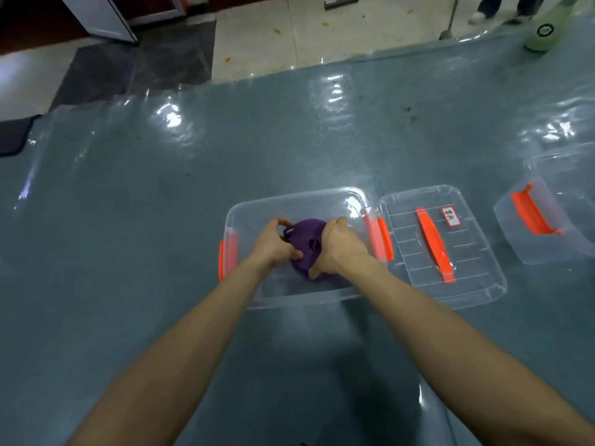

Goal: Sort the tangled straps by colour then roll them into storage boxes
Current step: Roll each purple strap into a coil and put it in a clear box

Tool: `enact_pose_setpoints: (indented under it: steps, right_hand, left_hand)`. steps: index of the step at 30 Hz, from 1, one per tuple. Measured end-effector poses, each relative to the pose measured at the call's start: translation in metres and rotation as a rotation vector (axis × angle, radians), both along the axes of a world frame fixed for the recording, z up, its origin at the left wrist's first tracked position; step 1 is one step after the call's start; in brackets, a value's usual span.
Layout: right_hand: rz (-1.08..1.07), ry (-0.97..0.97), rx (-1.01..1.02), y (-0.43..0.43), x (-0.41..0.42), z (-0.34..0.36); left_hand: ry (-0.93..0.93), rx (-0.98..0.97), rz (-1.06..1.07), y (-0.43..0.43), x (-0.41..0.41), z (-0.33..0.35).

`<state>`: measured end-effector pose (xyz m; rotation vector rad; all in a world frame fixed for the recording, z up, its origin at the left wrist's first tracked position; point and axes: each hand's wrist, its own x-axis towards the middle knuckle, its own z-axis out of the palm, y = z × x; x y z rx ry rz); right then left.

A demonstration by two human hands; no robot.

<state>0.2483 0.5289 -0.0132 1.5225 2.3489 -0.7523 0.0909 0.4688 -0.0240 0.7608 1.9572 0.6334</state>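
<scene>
A rolled bundle of purple strap (307, 243) sits inside a clear storage box (289, 201) with orange latches, in the middle of the table. My left hand (273, 244) grips the roll from its left side, thumb and fingers curled round it. From the right, my right hand (336, 246) wraps over the roll, hiding part of it. Both hands are down inside the box.
The box's clear lid (467, 284) with an orange handle and a white label lies just right of it. A second clear box (553, 217) with an orange latch stands at the far right. A green bottle (542, 32) is at the table's far right edge.
</scene>
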Motion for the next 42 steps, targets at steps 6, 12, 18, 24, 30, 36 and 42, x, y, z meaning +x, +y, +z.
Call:
enact_pose_setpoints:
  steps: [6, 12, 18, 24, 30, 36, 42]
  right_hand:
    - [0.063, -0.083, -0.06, 0.003, -0.006, -0.012]
    - [0.124, -0.142, -0.09, 0.004, -0.011, -0.009]
    - [-0.005, 0.217, 0.013, -0.002, 0.019, 0.036]
    - [-0.818, 0.91, 0.367, -0.032, 0.116, 0.031]
    - [-0.794, 0.285, 0.225, 0.012, 0.184, -0.033]
    - [-0.711, 0.143, 0.171, 0.047, 0.197, -0.039]
    - [-0.756, 0.131, 0.164, 0.0, 0.223, -0.03]
  left_hand:
    - [0.149, -0.004, -0.099, -0.002, -0.001, -0.018]
    - [0.323, 0.032, -0.216, -0.006, -0.001, -0.027]
    - [0.646, 0.004, -0.392, -0.01, 0.002, -0.022]
    - [0.866, -0.069, -0.497, -0.008, 0.011, 0.0]
    - [0.718, 0.232, -0.418, -0.045, 0.055, 0.033]
    - [0.918, 0.282, -0.514, -0.091, 0.086, 0.037]
    - [0.981, 0.28, -0.491, -0.092, 0.089, 0.035]
